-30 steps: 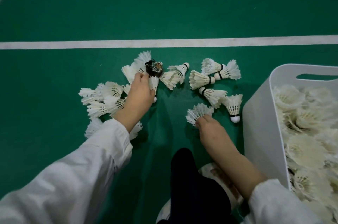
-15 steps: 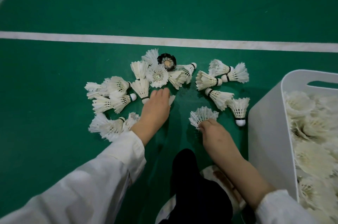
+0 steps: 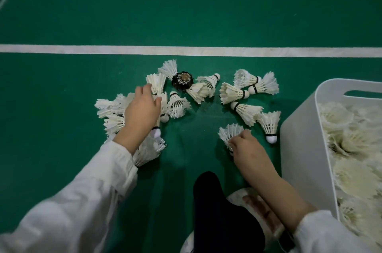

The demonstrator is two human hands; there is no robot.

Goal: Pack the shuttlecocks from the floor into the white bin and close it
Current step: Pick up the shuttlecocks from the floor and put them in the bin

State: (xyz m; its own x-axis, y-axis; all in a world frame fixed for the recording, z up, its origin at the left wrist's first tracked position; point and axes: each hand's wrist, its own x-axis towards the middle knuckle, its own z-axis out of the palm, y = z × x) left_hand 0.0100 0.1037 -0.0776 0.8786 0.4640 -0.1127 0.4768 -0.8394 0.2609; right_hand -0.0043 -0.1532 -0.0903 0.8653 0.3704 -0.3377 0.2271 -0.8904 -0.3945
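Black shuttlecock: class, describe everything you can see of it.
The black shuttlecock is the only dark one in the pile. Its ragged black skirt opens towards the camera, showing a pale brownish centre. It lies on the green floor, just short of the white line, with white shuttlecocks touching it. Neither the left hand nor the right hand touches it.

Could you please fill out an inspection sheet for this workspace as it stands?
Surface: green court floor, white painted line across it.
Job's things: white feather shuttlecocks scattered on the floor; white plastic bin open, holding many more; no lid seen.
Clutter: one black-feathered shuttlecock among the white ones.
Hands: left hand grips a white shuttlecock; right hand pinches another.
Cables: nothing seen.
Surroundings: person's black-clad leg, white sleeves.
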